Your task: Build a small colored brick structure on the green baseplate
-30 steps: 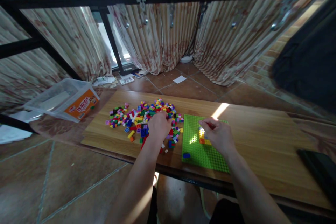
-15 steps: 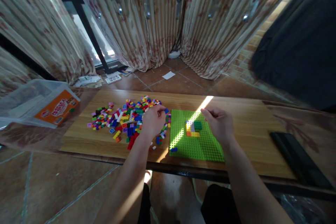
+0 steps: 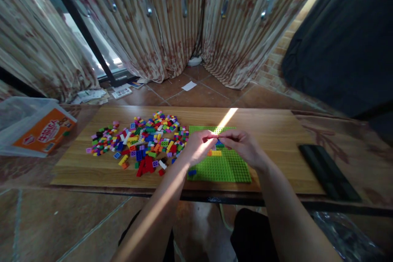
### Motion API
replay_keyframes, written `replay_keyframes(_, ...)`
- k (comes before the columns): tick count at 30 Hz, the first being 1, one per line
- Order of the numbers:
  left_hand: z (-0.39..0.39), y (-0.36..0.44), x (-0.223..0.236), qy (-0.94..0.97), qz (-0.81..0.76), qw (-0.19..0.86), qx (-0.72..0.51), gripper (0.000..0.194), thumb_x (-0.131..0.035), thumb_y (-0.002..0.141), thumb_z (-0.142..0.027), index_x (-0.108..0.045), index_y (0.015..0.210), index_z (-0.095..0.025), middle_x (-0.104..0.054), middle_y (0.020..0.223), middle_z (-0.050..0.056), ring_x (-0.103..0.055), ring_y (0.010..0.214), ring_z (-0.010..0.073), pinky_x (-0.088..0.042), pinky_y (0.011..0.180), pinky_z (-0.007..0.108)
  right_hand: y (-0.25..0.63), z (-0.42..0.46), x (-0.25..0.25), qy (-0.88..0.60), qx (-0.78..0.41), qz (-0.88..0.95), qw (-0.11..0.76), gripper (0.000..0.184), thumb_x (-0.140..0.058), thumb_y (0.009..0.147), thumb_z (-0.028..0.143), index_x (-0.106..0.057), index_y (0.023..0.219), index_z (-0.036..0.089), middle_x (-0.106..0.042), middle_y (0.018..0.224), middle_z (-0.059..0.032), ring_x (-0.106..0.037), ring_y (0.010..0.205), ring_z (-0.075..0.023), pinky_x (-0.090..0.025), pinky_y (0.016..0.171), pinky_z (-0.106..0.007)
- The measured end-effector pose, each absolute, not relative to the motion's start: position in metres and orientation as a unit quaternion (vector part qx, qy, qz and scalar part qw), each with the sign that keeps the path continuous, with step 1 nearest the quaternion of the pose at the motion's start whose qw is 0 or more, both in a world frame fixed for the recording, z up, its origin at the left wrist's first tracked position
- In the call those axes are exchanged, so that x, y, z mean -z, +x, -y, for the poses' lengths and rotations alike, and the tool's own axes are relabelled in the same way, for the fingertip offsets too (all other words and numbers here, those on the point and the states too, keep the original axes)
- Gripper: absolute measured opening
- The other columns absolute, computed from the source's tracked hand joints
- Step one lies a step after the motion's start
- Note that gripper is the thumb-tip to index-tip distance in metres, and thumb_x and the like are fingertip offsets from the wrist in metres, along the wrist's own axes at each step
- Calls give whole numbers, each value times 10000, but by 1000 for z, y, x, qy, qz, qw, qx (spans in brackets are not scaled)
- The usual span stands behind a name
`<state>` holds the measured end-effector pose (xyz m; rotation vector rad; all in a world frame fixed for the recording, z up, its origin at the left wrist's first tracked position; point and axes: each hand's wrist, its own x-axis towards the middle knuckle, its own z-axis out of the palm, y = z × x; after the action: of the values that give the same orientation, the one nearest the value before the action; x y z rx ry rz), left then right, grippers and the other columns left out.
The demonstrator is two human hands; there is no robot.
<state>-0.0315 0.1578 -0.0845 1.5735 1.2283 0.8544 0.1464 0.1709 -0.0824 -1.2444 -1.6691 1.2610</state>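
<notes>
Over the green baseplate (image 3: 227,172), my two hands meet fingertip to fingertip. My left hand (image 3: 201,146) is closed in a pinch, and my right hand (image 3: 242,145) pinches from the other side. Between the fingertips a small blue brick (image 3: 218,143) partly shows; both hands seem to grip it. Just below it, a yellow brick (image 3: 216,153) sits on the baseplate, with an orange one at its left end. The other bricks built there are mostly hidden by my hands. A separate blue brick (image 3: 192,172) lies at the plate's near left corner.
Many loose coloured bricks (image 3: 139,154) are spread on the wooden board (image 3: 92,174) left of the baseplate. A clear plastic bin (image 3: 29,106) with an orange label stands at far left. To the right lies a dark flat object (image 3: 328,172). Curtains (image 3: 172,37) hang behind.
My left hand has moved right from the brick pile's edge to the baseplate, carrying a blue brick. My right hand has come left to meet it. The view has shifted slightly right.
</notes>
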Motion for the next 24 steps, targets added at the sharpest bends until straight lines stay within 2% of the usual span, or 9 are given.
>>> replay_keyframes(5, -160, -32, 85, 641, -572, 384, -340, 205, -537, 817, -268, -705, 881, -169, -719, 793, 32, -642, 697, 143, -492, 657, 240, 163, -173, 94, -520, -497, 617, 320, 178, -644, 722, 357, -674, 683, 186, -565, 525, 18, -463, 486, -92, -392, 489, -260)
replay_keyframes(13, -159, -30, 86, 646, -635, 333, -264, 172, -598, 792, -290, -697, 884, -184, -730, 862, 45, -655, 764, 169, -506, 705, 268, 167, -173, 105, -579, -447, 630, 261, 145, -645, 722, 313, -698, 700, 179, -650, 566, -26, -576, 507, -129, -438, 471, -255)
replay_keyframes(24, -159, -23, 87, 648, -661, 296, -235, 190, -647, 751, -267, -682, 925, -197, -705, 845, 49, -648, 790, 194, -518, 753, 311, 156, -172, 101, -596, -323, 696, 238, 158, -666, 724, 334, -709, 655, 198, -645, 589, -5, -541, 548, -130, -353, 493, -263)
